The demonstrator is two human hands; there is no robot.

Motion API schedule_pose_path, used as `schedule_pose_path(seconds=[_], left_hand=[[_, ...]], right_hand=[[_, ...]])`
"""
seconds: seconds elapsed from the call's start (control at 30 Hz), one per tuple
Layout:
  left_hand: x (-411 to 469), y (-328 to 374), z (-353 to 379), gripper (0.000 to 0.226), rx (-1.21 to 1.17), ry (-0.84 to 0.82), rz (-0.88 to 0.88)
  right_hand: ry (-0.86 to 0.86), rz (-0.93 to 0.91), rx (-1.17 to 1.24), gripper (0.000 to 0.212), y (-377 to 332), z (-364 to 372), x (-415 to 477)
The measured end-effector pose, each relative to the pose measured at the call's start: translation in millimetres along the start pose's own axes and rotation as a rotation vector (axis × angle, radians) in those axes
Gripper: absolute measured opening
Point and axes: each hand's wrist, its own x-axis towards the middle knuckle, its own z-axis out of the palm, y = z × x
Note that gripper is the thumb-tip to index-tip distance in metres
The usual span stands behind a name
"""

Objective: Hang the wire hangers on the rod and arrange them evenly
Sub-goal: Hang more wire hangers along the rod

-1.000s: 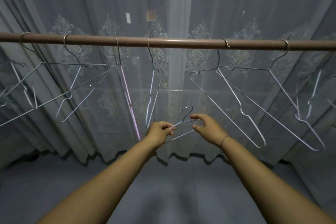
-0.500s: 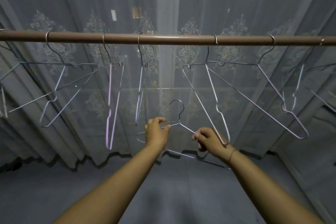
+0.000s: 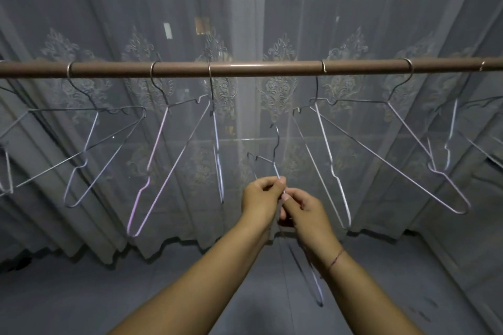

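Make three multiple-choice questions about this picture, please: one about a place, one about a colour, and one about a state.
1. Where is the hook of the held hanger?
A. Over the rod.
B. Below the rod, not touching it.
C. On the floor.

2. What colour is the rod?
A. Brown.
B. White.
C. Green.

3. What holds the held hanger?
A. Both hands.
B. One hand alone.
C. Nothing; it hangs free.

Answers:
1 B: its hook sits lower than the rod, under the wide bare stretch in the middle.
2 A: the bar is plainly brown.
3 A: the left hand and the right hand both pinch its wire near the neck.
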Motion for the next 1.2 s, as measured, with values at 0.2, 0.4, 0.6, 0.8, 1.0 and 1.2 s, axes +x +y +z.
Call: schedule_pose_path(seconds=[0.2, 0.4, 0.6, 0.8, 1.0, 1.2], left_hand=[[-6, 46, 2, 0.020, -0.047, -0.007, 0.137], [7, 88, 8, 0.020, -0.082, 0.015, 0.206], [29, 105, 10, 0.014, -0.044, 0.074, 0.164], [38, 96, 3, 0.025, 0.017, 0.094, 0.116], [32, 104, 0, 0.035, 0.215, 0.287, 0.387], [18, 115, 37, 0.032, 0.177, 0.068, 0.352]], right_hand=[[0.033, -0.097, 0.090, 0.023, -38, 12, 7], [0.043, -0.176, 0.184, 0.020, -80, 24, 23], [0.036, -0.105, 0.181, 0.025, -90, 31, 51], [-0.034, -0.031, 0.102, 0.024, -87, 30, 47], [0.035, -0.240, -0.464, 0.032, -109, 5, 25], [0.265, -0.214, -0.732, 0.034, -125, -49, 25]])
